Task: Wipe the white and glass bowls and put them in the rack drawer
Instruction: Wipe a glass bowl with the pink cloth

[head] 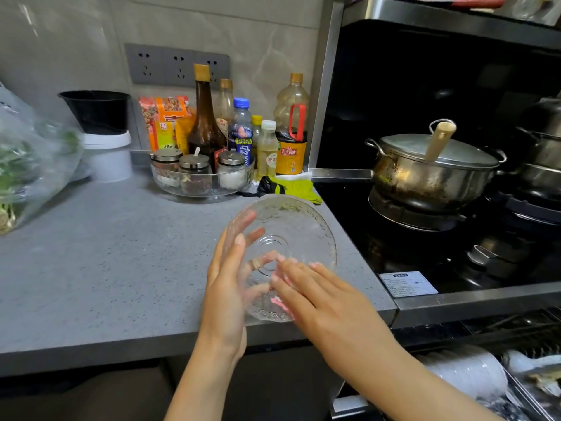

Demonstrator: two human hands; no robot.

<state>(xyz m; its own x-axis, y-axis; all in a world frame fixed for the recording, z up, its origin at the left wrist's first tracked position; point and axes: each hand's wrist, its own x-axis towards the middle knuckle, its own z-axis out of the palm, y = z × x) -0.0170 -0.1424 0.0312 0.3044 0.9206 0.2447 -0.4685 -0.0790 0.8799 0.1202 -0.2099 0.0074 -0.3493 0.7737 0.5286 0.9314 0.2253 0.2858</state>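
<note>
Glass bowl [291,226] at centre of frame, tilted up on edge, held over front edge of grey surface [106,253]. My left grip [226,287] clamped on bowl's left rim: thumb on near side, fingers seen through glass behind. My right grip [321,302] flat, fingers straight, pressing pink cloth [280,300] against bowl's near face. Rack drawer [522,390] open at lower right of frame, white dishes [467,372] inside. Lidded steel pot [425,174] on hob, right of centre.
</note>
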